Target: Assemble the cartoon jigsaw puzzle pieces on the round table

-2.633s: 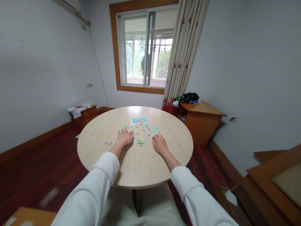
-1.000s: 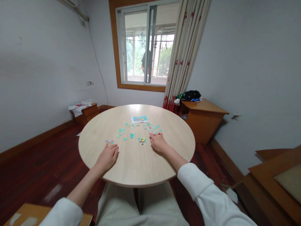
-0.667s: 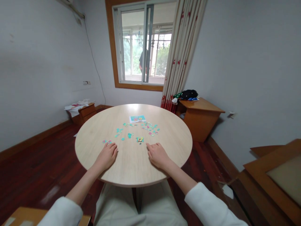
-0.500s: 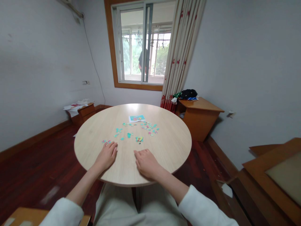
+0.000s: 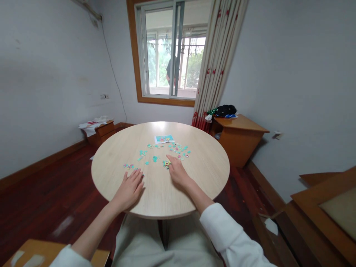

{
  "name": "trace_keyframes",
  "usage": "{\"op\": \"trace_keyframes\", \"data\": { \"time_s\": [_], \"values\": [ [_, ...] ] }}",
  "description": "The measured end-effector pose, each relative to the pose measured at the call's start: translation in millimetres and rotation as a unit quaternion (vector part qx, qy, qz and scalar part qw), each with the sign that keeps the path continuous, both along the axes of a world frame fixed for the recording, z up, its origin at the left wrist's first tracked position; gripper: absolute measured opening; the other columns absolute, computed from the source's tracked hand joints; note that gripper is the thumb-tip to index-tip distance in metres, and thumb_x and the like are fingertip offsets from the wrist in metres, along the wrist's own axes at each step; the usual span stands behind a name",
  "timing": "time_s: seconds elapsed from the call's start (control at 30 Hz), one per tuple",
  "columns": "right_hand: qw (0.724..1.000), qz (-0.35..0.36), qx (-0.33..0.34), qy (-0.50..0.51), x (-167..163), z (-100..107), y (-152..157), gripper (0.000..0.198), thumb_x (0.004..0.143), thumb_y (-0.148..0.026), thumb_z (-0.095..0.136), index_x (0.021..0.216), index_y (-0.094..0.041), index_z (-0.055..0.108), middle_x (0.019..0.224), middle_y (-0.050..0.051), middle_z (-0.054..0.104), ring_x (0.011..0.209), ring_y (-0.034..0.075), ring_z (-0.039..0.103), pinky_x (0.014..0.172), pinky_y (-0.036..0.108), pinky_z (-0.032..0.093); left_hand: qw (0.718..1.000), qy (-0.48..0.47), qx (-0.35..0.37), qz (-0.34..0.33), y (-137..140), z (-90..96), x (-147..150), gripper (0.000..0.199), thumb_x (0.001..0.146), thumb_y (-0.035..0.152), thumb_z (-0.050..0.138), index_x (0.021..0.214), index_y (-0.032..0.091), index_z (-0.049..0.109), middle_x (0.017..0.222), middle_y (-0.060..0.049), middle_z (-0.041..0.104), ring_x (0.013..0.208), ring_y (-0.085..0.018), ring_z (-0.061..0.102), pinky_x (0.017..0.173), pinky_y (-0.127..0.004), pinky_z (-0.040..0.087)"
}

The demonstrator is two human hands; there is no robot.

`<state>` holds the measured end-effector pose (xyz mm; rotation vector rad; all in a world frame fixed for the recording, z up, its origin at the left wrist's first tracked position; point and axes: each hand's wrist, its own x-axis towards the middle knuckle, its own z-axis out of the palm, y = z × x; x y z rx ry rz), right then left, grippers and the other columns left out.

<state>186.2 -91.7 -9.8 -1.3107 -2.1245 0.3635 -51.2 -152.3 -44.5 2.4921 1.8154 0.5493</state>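
Observation:
Jigsaw puzzle pieces (image 5: 142, 152) in turquoise, pink and yellow are scattered over the round wooden table (image 5: 111, 155). My left hand (image 5: 130, 190) rests on the tabletop with its fingers spread, just on the near side of a small group of pink and turquoise pieces (image 5: 128, 166). My right hand (image 5: 178, 172) reaches forward, index finger stretched out, partly covering a joined yellow-and-turquoise puzzle section (image 5: 166, 163). No piece shows in its fingers. Beyond the pieces lies a printed picture card (image 5: 164, 139) with a turquoise background.
A wooden cabinet (image 5: 239, 128) with dark cloth on top stands behind the table at right, beside a curtain (image 5: 214, 70). Papers (image 5: 93, 124) lie on a low wooden piece at left. Through the window, a person (image 5: 172, 70) is visible outside.
My right hand has moved forward from the near tabletop to the joined puzzle section. My left hand has shifted slightly nearer to me, its fingers more spread. The view has shifted a little.

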Motion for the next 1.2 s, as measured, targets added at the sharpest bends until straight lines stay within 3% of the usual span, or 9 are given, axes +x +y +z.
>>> {"op": "trace_keyframes", "data": {
  "time_s": [0.07,0.2,0.57,0.77,0.87,1.0,1.2],
  "values": [
    [0.993,-0.091,-0.033,-0.074,23,3,10,0.055,0.086,-0.010,0.028,0.140,-0.009,0.041,0.147,0.016,0.039,0.138,0.021,0.031,0.114,0.048,0.015,0.998,0.053,-0.034,0.011,-2,-0.1,7,0.060,0.090,0.041,0.031,0.139,0.007,0.043,0.149,-0.017,0.033,0.140,-0.029,0.027,0.114,-0.057,0.012],
    [0.971,-0.143,-0.067,-0.177,47,3,24,0.052,0.090,-0.014,0.028,0.140,-0.013,0.040,0.152,0.013,0.032,0.142,0.022,0.024,0.113,0.050,0.012,0.992,0.097,-0.061,0.049,5,1.2,12,0.062,0.092,0.044,0.028,0.143,0.008,0.038,0.151,-0.016,0.029,0.142,-0.031,0.022,0.113,-0.058,0.010],
    [0.963,-0.098,-0.042,-0.246,35,-2,39,0.042,0.091,-0.019,0.031,0.127,-0.009,0.052,0.140,0.016,0.048,0.139,0.029,0.026,0.111,0.056,0.006,0.981,0.116,-0.078,0.137,32,8.8,7,0.066,0.093,0.044,0.024,0.144,0.003,0.034,0.152,-0.021,0.026,0.142,-0.032,0.021,0.113,-0.055,0.010],
    [0.957,-0.052,0.027,-0.284,41,0,7,0.037,0.090,-0.017,0.035,0.118,-0.009,0.057,0.128,0.016,0.057,0.139,0.028,0.026,0.112,0.053,0.001,0.974,0.081,-0.034,0.207,45,5.8,3,0.061,0.091,0.052,0.030,0.141,0.020,0.044,0.154,-0.022,0.022,0.141,-0.041,0.018,0.108,-0.062,0.012],
    [0.955,-0.043,0.033,-0.292,42,2,-15,0.036,0.089,-0.016,0.037,0.118,-0.008,0.057,0.127,0.017,0.056,0.134,0.028,0.032,0.111,0.050,0.009,0.971,0.062,-0.034,0.230,57,6.0,-1,0.062,0.090,0.055,0.031,0.142,0.023,0.042,0.153,-0.022,0.024,0.140,-0.042,0.020,0.107,-0.062,0.015],
    [0.952,-0.025,0.021,-0.303,31,7,-44,0.033,0.089,-0.018,0.039,0.114,-0.008,0.057,0.118,0.018,0.057,0.112,0.029,0.048,0.095,0.044,0.033,0.970,0.066,-0.048,0.229,70,4.6,-5,0.061,0.090,0.049,0.029,0.139,0.017,0.045,0.146,-0.024,0.037,0.135,-0.041,0.032,0.105,-0.061,0.021],
    [0.949,0.078,0.055,-0.301,-13,7,-69,0.033,0.089,-0.023,0.043,0.116,-0.008,0.055,0.114,0.017,0.057,0.103,0.028,0.049,0.090,0.041,0.037,0.979,0.085,-0.011,0.186,69,1.6,-7,0.051,0.091,0.030,0.028,0.134,0.011,0.049,0.140,-0.023,0.047,0.130,-0.034,0.042,0.106,-0.054,0.026]
  ]
}}
